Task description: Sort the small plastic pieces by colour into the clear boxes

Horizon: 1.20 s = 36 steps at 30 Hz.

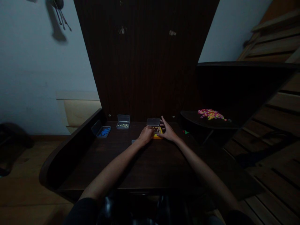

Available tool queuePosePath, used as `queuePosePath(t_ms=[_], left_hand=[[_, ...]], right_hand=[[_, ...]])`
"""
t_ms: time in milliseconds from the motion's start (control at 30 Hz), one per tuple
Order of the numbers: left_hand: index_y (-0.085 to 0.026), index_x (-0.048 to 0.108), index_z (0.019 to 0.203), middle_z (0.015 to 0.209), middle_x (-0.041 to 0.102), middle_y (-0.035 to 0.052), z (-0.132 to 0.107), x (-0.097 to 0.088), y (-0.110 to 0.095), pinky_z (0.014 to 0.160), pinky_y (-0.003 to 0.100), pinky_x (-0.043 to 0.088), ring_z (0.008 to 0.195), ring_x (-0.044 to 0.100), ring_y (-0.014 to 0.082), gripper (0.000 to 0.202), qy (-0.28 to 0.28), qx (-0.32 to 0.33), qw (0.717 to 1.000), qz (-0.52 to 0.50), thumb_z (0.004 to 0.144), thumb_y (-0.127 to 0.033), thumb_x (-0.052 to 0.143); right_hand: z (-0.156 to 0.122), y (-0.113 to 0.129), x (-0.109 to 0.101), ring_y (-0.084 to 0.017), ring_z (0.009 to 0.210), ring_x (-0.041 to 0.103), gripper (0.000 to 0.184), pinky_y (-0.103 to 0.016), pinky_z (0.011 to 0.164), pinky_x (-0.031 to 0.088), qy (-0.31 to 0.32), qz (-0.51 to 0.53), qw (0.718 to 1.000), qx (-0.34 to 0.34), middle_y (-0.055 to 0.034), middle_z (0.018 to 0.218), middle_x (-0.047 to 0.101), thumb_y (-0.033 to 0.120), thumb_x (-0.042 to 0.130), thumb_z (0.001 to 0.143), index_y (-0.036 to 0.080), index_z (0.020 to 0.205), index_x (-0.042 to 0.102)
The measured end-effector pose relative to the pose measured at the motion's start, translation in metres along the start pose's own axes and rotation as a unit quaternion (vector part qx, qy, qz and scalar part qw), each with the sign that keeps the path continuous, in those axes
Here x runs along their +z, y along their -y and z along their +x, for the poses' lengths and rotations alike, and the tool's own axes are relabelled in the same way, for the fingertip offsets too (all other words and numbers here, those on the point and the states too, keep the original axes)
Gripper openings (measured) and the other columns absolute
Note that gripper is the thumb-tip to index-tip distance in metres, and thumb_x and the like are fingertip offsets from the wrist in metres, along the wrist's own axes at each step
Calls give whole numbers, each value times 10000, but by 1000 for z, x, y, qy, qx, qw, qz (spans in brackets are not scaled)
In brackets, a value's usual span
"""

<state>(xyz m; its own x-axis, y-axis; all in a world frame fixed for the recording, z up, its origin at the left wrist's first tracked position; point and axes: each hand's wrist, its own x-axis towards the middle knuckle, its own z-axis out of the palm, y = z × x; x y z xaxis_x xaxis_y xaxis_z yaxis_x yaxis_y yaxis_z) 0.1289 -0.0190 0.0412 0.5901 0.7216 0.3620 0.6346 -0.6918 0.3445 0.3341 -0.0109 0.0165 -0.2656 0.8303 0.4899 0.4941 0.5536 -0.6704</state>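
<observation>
At the back middle of the dark desk, a small yellow tray (157, 137) holds small brownish pieces. My left hand (146, 135) reaches over its left side, fingers curled and bent down among the pieces. Whatever those fingertips pinch is too small and dark to make out. On the tray's right side rests my right hand (169, 133), its fingers spread and the index finger pointing up, with the thumb close to the front edge. A clear raised lid (153, 122) stands just behind the tray.
Leftward are an opened clear box with blue pieces (104, 131) and another with pale pieces (123, 125). A pile of pink and yellow pieces (211, 114) lies on the right shelf (199, 122). A small green piece (186, 132) is below it. A raised side panel (70, 147) borders the desk's left.
</observation>
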Motion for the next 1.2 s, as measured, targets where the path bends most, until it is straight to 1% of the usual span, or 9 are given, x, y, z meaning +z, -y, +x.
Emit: queuePosePath(t_ms=[133,233,400,567,633,767,900,1033,1200], left_hand=[[-129,684,938,1065,634,119,-1,0,3,978,361,463,1087,550,259,219,14,4,1000,15,824,-51,515],[-126,609,1064,1154,561,135,-4,-2,4,971,374,469,1113,515,264,263,-36,3,998,46,810,-71,568],[-110,508,1175,1213,487,157,-12,-10,5,979,416,457,1141,480,295,473,-114,-8,989,89,738,-127,690],[-140,357,1409,1442,389,181,-11,-8,16,1083,445,383,1322,397,304,689,-96,32,991,82,783,-138,646],[-136,374,1412,1498,346,187,-9,-5,21,1116,454,355,1397,326,310,637,-51,39,994,88,826,-173,621],[-114,491,1314,1434,460,179,-7,1,26,1108,401,391,1392,367,275,400,35,51,993,104,921,-189,499],[-116,481,1327,1443,453,169,-7,4,23,1090,365,420,1384,383,264,381,55,31,990,124,951,-157,435],[-114,442,1375,1473,413,175,-7,5,22,1091,377,420,1404,343,277,429,68,20,988,135,947,-112,412],[-147,469,1360,1449,442,173,-7,5,21,1061,414,449,1393,364,287,449,59,23,991,119,920,-73,420]], right_hand=[[3,0,-2,-246,1026,570,1114,-372,865,541,4,-58,998,-18,-119,1306,449,207,774,683,257,1576,109],[3,3,-6,-246,1042,557,950,-380,928,511,13,-90,995,-38,-96,1239,469,194,754,708,235,1535,289],[-3,10,-10,-273,1129,527,618,-423,994,467,12,-106,991,-84,-95,1210,516,161,709,751,216,1342,539],[-12,8,-10,-275,1134,548,398,-457,1015,454,10,-145,984,-107,-101,1181,578,132,648,798,203,1190,651],[-15,4,-8,-279,1215,519,374,-471,1048,434,17,-148,982,-118,-102,1250,576,119,633,809,205,1172,667],[-18,-2,-3,-277,1312,455,342,-484,1088,409,40,-139,981,-129,-104,1328,569,98,591,844,188,1162,680],[-19,-4,2,-266,1280,496,373,-483,1083,428,46,-147,980,-122,-95,1312,589,111,565,887,194,1240,653],[-20,-5,5,-268,1304,465,406,-488,1090,429,46,-186,971,-142,-101,1347,556,118,538,920,177,1314,614],[-21,-8,9,-244,1299,469,528,-462,1089,450,40,-216,962,-160,-65,1355,546,0,495,857,199,1336,598]])
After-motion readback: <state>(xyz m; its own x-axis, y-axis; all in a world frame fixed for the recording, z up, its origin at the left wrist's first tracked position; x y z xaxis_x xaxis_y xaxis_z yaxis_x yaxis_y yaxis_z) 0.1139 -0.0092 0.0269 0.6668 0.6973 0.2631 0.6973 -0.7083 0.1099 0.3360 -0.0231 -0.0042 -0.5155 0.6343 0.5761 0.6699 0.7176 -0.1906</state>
